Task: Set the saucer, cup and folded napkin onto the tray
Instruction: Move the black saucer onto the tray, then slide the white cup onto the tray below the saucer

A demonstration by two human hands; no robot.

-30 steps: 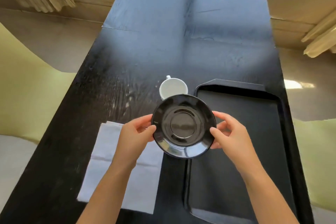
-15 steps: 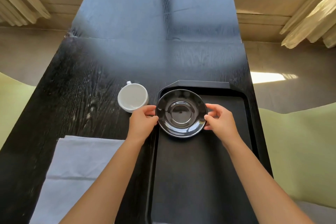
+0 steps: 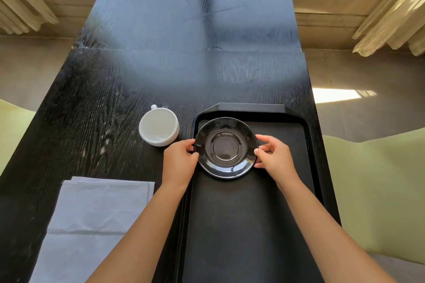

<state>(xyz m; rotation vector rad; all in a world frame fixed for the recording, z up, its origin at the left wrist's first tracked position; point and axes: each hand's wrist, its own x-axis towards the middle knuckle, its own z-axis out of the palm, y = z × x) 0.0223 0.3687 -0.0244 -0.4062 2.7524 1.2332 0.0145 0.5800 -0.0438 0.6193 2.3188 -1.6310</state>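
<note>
Since a second ago the saucer has travelled from the air above the table's near middle over to the tray's far end, both hands going with it.

Left to right: a folded napkin, pale grey-blue with a crease across it, lies flat on the dark wooden table near the front left, its long axis running away from the viewer. Beyond it a white cup stands upright and empty, its small handle pointing toward the far edge; it sits just beside the tray's left rim.

The left hand pinches the saucer's left edge, thumb on top, the other fingers tucked under and hidden. The saucer is glossy black, round, with a raised ring at its centre, right side up and about level in the tray's far part; I cannot tell whether it touches the tray floor. The right hand pinches the right edge between thumb and curled fingers.

The tray is matte black and rectangular, its long axis running front to back.
</note>
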